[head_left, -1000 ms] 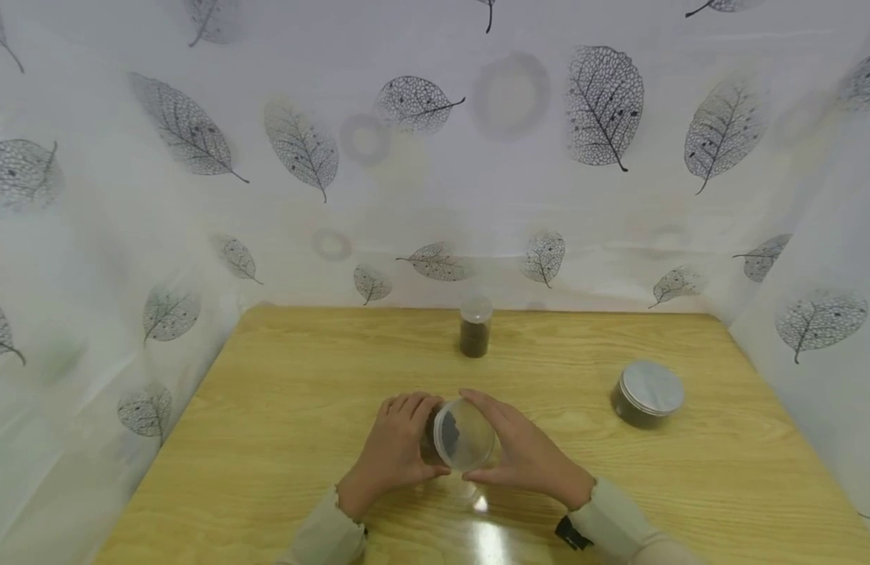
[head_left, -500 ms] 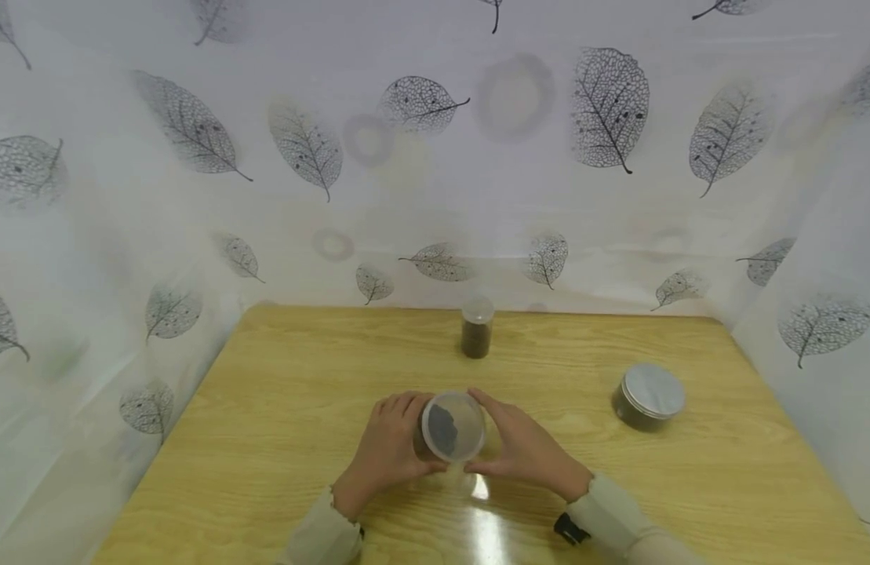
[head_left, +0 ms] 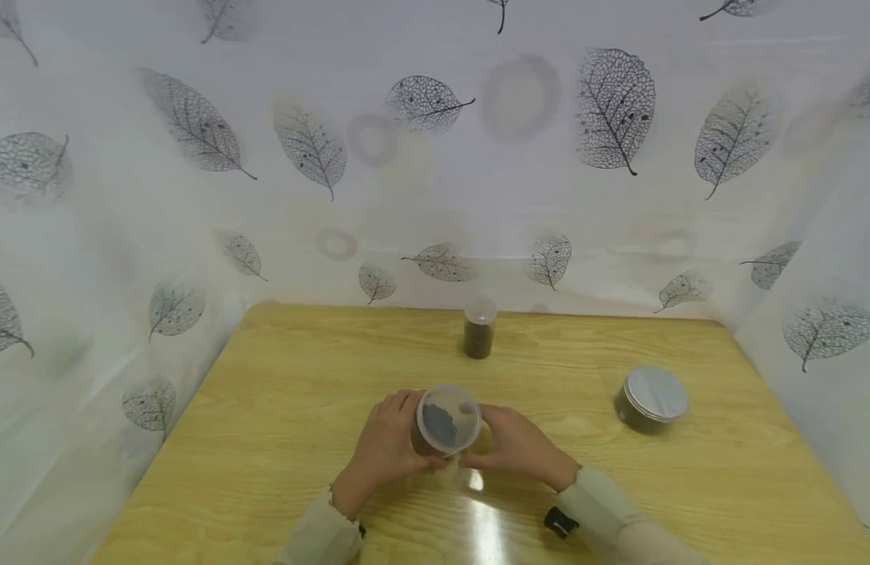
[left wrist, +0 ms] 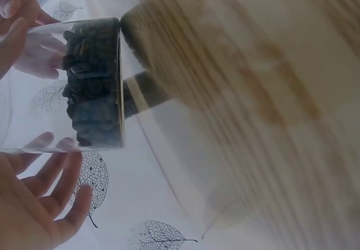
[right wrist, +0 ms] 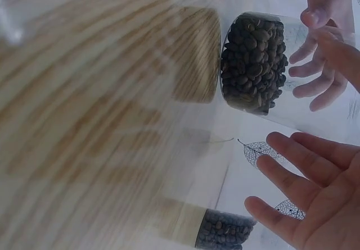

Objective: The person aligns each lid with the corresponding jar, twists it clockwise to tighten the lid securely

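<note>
My left hand (head_left: pixel 387 447) grips a clear jar (head_left: pixel 419 441) with a translucent lid (head_left: pixel 449 417), its fingers and thumb round the left side. Inside the jar lie dark coffee beans (left wrist: pixel 95 87). The base is close to the table in the wrist views; I cannot tell if it fully touches. At the jar's right side is my right hand (head_left: pixel 525 446), with a gap between its palm and the lid edge. The right wrist view shows its fingers (right wrist: pixel 292 177) spread and fairly straight beside the wall, contact unclear.
A small clear-lidded jar (head_left: pixel 479 333) of dark contents stands at the back of the wooden table (head_left: pixel 322 345). To the right is a wide jar (head_left: pixel 651 399) with a silvery lid. Leaf-printed white sheeting (head_left: pixel 442 196) encloses the back and sides.
The jar's lid has shifted left and turned to face more upward, showing more of the dark beans. My right hand has moved slightly left with it. The other jars stay put.
</note>
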`<action>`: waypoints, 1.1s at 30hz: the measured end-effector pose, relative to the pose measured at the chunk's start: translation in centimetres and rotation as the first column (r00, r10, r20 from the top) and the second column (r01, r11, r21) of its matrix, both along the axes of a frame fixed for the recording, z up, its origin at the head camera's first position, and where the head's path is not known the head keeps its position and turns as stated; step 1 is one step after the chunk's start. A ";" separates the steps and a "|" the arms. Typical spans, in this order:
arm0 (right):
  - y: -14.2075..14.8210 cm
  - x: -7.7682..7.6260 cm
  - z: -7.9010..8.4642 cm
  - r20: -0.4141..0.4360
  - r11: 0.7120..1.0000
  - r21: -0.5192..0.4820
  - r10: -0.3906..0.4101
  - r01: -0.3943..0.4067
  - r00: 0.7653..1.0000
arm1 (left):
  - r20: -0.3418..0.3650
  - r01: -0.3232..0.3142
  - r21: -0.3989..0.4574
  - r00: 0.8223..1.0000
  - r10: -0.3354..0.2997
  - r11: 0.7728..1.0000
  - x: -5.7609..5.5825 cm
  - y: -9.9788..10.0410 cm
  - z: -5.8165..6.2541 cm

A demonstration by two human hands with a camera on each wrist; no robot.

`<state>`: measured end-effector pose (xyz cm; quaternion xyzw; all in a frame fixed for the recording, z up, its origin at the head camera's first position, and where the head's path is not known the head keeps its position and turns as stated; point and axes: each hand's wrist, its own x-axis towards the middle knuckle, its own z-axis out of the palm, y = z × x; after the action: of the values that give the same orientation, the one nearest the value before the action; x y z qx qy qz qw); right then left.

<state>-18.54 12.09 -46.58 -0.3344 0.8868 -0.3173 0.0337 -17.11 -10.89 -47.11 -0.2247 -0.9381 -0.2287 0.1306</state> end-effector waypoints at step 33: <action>-5.2 -5.1 2.6 -0.101 0.997 0.072 -0.005 0.013 0.995 | 0.230 -0.229 0.339 0.961 0.156 0.912 -2.4 -2.4 1.1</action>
<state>-23.69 6.90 -43.94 -0.3446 0.8998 -0.2677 -0.0004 -19.46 -13.26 -46.02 -0.0790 -0.9056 -0.4050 0.0979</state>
